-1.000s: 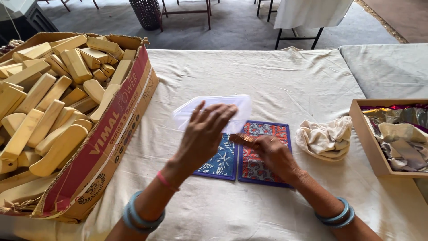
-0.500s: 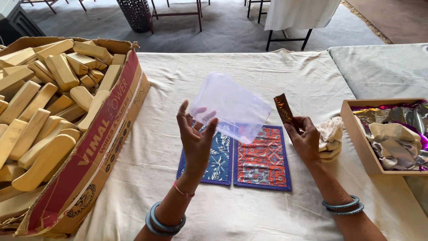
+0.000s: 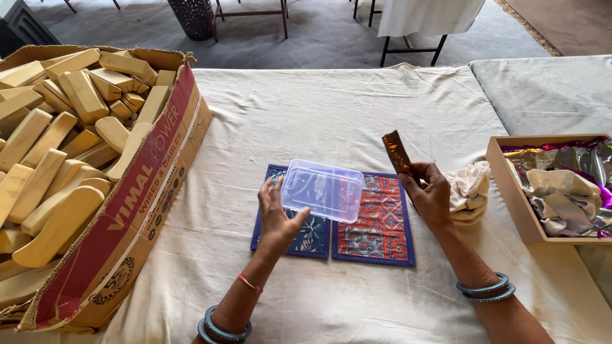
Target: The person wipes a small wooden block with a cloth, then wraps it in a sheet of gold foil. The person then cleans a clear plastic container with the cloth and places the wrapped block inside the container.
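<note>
lowered from where it was raised half a second ago, the clear plastic lid (image 3: 322, 189) now sits flat and level just above the two patterned mats (image 3: 376, 223), no longer tilted up toward the camera. the left hand (image 3: 278, 213) carries it by its near left corner, the grip pinching the edge with the thumb on top and the fingers underneath. a second ago both hands were down on the mats; now both are lifted clear of them.

the right hand (image 3: 430, 191) has stayed up at about the same height, its grip pressed on the lower end of a shiny brown foil strip (image 3: 397, 151), which stands nearly upright and leans a little to the left. strip and lid are near each other but apart.

by the look of it, the lid has been turned level and brought in beside the strip, so the two things are lined up over the mats.

a cardboard box (image 3: 127, 216) of pale wooden blocks (image 3: 57, 153) stands at the left on the cloth-covered surface (image 3: 287, 114). a wooden tray (image 3: 510, 191) of crumpled foil and paper sits at the right, with a bundled cloth (image 3: 468, 185) between it and the right hand.
</note>
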